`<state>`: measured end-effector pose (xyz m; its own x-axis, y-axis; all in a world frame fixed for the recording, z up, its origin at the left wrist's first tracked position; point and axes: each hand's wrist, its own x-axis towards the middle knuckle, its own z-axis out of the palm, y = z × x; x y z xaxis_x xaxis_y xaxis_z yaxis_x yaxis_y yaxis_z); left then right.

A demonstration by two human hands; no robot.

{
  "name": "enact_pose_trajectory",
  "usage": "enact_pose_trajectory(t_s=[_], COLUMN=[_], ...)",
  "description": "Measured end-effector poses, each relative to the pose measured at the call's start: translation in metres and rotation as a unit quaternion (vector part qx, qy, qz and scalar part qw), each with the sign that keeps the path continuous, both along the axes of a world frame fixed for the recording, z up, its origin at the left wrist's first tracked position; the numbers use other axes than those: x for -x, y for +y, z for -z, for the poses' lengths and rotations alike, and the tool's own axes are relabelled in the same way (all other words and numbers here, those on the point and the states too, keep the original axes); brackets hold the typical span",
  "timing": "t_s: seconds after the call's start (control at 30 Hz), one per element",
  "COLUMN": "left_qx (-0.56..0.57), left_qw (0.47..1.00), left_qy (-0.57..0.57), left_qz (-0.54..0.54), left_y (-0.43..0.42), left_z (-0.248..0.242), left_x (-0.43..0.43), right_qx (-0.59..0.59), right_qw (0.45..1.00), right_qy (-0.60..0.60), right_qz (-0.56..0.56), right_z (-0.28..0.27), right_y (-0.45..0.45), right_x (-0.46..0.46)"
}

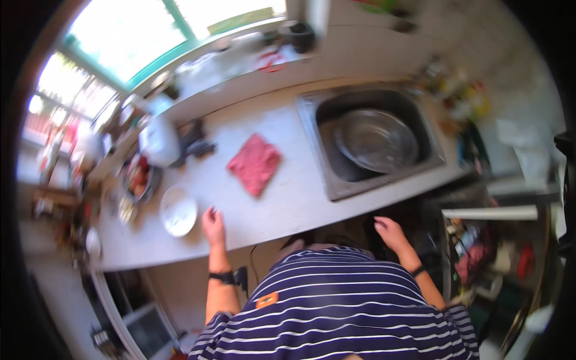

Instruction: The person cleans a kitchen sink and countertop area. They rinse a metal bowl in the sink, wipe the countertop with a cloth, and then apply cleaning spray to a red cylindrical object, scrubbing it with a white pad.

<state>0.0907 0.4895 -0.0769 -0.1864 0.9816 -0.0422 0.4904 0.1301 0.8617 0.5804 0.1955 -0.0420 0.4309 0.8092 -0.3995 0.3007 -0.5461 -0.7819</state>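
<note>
My left hand (213, 227) hovers at the front edge of a pale countertop (274, 216), fingers loosely curled and slightly apart, with no object seen in it. Just left of it sits a white dish (179, 211) with a scalloped rim. My right hand (391, 234) hangs in front of the counter, below the sink, loosely bent and holding nothing visible. A crumpled pink cloth (255, 165) lies on the counter between the dish and the sink. Inside the metal sink (330, 177) rests a large round basin (378, 140), apparently metal; motion blur hides its contents.
A bowl of roundish reddish items (140, 180) stands at left, near a small dish of pale pieces (127, 210). Behind them is a white container (158, 141). Bottles (468, 101) crowd beyond the sink. An open cabinet (490, 213) holds clutter at right.
</note>
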Motion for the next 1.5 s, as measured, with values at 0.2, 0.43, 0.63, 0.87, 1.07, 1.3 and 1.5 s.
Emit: enact_pose_trajectory(t_s=[0.2, 0.43, 0.63, 0.87, 1.07, 1.3, 1.5], left_qx=[-0.065, -0.223, -0.101, -0.076, -0.141, -0.14, -0.117], left_qw=[0.973, 0.82, 0.746, 0.779, 0.826, 0.857, 0.848], left_qy=[0.093, 0.36, 0.534, 0.482, 0.381, 0.3, 0.285], left_qz=[0.2, 0.385, 0.386, 0.394, 0.391, 0.394, 0.431], left_y=[-0.012, 0.023, 0.036, 0.043, 0.047, 0.018, 0.011], left_z=[0.004, 0.004, 0.024, 0.011, 0.014, 0.015, 0.007], left_x=[-0.083, -0.175, -0.192, -0.194, -0.19, -0.191, -0.216], right_qx=[0.047, 0.062, -0.138, 0.022, 0.068, -0.345, -0.336], right_qw=[0.998, 0.975, 0.829, 0.618, 0.736, 0.639, 0.541], right_qy=[-0.03, -0.042, -0.151, -0.448, -0.296, 0.033, -0.128], right_qz=[0.021, 0.21, 0.521, 0.646, 0.605, 0.687, 0.76], right_z=[0.001, -0.018, -0.054, -0.076, -0.05, -0.083, -0.121], right_y=[-0.008, -0.087, -0.186, -0.286, -0.312, -0.327, -0.312], right_x=[0.011, 0.045, 0.023, -0.121, -0.17, -0.172, -0.179])
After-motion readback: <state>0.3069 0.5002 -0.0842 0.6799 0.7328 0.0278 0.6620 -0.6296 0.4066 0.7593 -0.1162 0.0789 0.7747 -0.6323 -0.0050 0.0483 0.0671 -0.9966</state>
